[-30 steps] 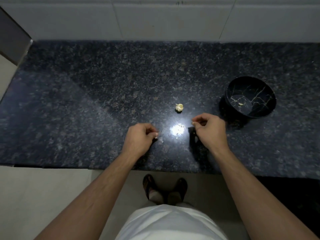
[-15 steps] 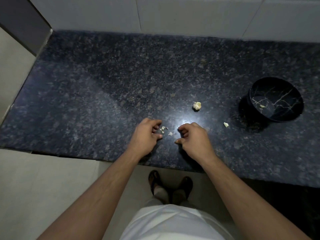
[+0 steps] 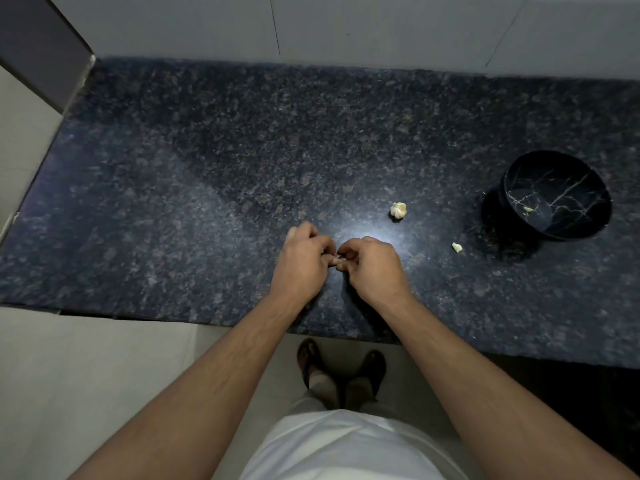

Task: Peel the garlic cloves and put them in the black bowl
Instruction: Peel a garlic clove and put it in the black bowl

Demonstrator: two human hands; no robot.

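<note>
Both hands point(image 3: 341, 263) pinch something small — unclear.

The counter point(image 3: 207, 188) was dark blue-black granite, speckled grey and brown. The bowl point(image 3: 568, 230) was black with thin pale veins like marble. The garlic point(image 3: 398, 210) was creamy white with faint ribs. The wall point(image 3: 346, 26) was plain grey-white tile, the shirt point(image 3: 346, 448) white.
</note>
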